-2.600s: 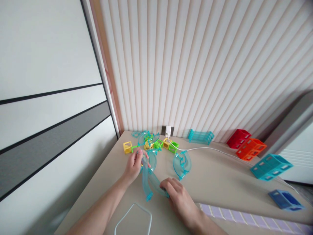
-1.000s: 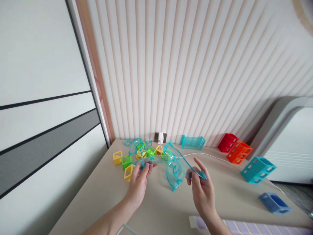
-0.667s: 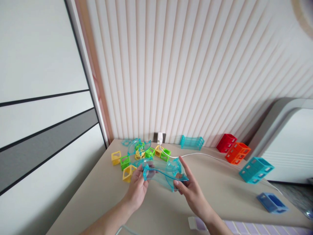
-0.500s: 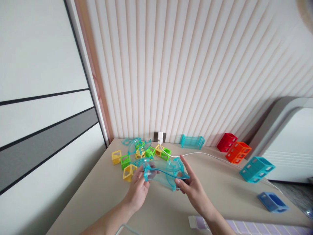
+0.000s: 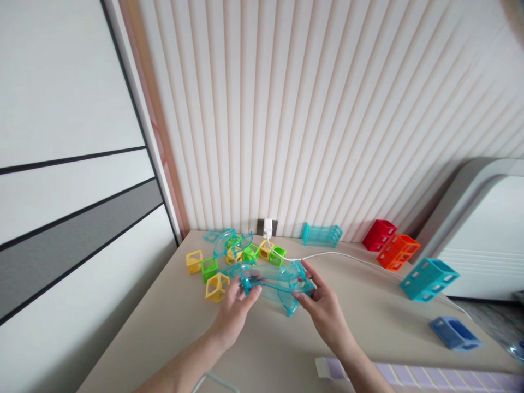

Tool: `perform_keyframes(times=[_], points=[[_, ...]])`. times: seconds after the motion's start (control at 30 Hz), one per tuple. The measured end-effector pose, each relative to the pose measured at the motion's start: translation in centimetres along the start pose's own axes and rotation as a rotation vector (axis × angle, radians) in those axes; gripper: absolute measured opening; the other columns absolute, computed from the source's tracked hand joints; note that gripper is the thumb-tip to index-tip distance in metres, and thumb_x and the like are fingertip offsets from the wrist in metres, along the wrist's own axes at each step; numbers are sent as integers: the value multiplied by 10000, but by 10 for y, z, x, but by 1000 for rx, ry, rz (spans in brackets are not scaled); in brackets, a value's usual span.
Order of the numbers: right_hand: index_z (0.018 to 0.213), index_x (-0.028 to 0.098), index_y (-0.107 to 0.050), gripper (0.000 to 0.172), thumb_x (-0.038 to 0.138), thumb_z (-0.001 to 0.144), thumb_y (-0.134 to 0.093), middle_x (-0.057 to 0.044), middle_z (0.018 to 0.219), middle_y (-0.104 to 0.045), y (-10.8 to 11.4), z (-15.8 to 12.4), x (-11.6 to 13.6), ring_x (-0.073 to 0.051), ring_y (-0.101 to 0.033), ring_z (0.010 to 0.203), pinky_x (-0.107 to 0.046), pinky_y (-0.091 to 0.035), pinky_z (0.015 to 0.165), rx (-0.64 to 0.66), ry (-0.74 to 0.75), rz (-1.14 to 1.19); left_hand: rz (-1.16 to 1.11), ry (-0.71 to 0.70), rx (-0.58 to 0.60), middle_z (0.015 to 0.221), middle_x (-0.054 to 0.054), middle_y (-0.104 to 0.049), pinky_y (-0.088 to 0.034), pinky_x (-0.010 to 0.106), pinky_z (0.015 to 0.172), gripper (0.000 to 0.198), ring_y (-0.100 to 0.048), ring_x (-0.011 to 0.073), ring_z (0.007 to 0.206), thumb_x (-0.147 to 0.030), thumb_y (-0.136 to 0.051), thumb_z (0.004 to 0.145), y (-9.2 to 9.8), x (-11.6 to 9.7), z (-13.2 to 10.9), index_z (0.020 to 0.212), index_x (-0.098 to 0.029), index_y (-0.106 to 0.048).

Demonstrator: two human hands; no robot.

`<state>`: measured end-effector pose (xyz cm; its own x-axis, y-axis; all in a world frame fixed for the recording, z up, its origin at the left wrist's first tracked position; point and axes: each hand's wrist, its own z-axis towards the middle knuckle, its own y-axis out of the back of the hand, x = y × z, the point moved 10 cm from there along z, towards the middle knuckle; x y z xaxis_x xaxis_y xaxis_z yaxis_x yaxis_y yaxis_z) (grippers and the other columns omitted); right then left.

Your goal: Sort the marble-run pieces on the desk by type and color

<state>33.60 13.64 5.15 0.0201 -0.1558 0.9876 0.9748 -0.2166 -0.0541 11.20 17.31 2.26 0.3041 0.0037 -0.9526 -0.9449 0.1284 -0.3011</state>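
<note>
Between my two hands is a clear teal plastic track piece (image 5: 272, 277) with a curved profile, held above the table. My left hand (image 5: 235, 311) grips its left end, thumb on the near edge. My right hand (image 5: 321, 305) pinches the right end, with the index finger stretched along its far side. Another clear teal part (image 5: 289, 303) shows below the right end; whether it is joined to the held piece I cannot tell. Just left of my left hand sits a yellow open cube (image 5: 216, 287), with a green cube (image 5: 209, 269) behind it.
More yellow and green cubes (image 5: 251, 252) and a curved teal track (image 5: 223, 241) lie at the back left. A teal piece (image 5: 321, 234) rests by the wall. Rightward stand red (image 5: 379, 236), orange (image 5: 398, 252), teal (image 5: 429, 279) and blue blocks (image 5: 455, 333). A white cable (image 5: 335, 254) crosses the table.
The held track piece has been tilted and now sits flatter between my hands. My left thumb has moved onto its near edge. The blocks on the table have stayed in place.
</note>
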Motion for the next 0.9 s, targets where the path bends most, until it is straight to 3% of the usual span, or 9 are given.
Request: perform_keyframes(times=[0.1, 0.27, 0.43, 0.7, 0.9], points=[[1344, 224, -648, 649, 404, 753, -847, -85, 1157, -653, 2, 0, 8, -167, -663, 765, -285, -577, 651, -31, 98, -127, 56, -55, -18, 1059, 97, -787, -530, 416, 996, 362, -724, 284, 1047, -440, -827, 752, 1, -7, 2, 1021, -211, -743], [1271, 250, -703, 438, 310, 840, -754, -88, 1165, -656, -2, -6, 30, -220, -676, 961, -276, -600, 734, -52, 284, -304, 114, -117, 14, 1059, 96, -788, -536, 408, 983, 330, -728, 282, 1039, -432, -778, 802, -2, -12, 2, 1045, -214, -728], [1388, 249, -620, 505, 290, 889, -681, -121, 1248, -627, -1, -10, 23, -249, -647, 1060, -222, -588, 575, -53, 287, -393, 122, -163, 33, 1077, 98, -780, -549, 395, 965, 295, -734, 272, 1026, -424, -744, 847, -3, -14, 0, 1057, -220, -707], [1478, 244, -518, 559, 287, 931, -627, -139, 1363, -557, -5, -11, 17, -268, -604, 1174, -189, -584, 516, 3, 268, -443, 137, -185, 88, 1043, 95, -782, -571, 378, 923, 258, -742, 263, 1005, -395, -738, 867, -6, -15, -1, 1052, -225, -683], [1472, 227, -521, 570, 291, 917, -634, -146, 1346, -586, -7, -13, 17, -264, -650, 1097, -200, -591, 500, -11, 253, -452, 154, -203, 104, 1062, 101, -779, -569, 384, 943, 259, -739, 259, 1013, -402, -708, 894, -7, -17, -1, 1069, -213, -677]])
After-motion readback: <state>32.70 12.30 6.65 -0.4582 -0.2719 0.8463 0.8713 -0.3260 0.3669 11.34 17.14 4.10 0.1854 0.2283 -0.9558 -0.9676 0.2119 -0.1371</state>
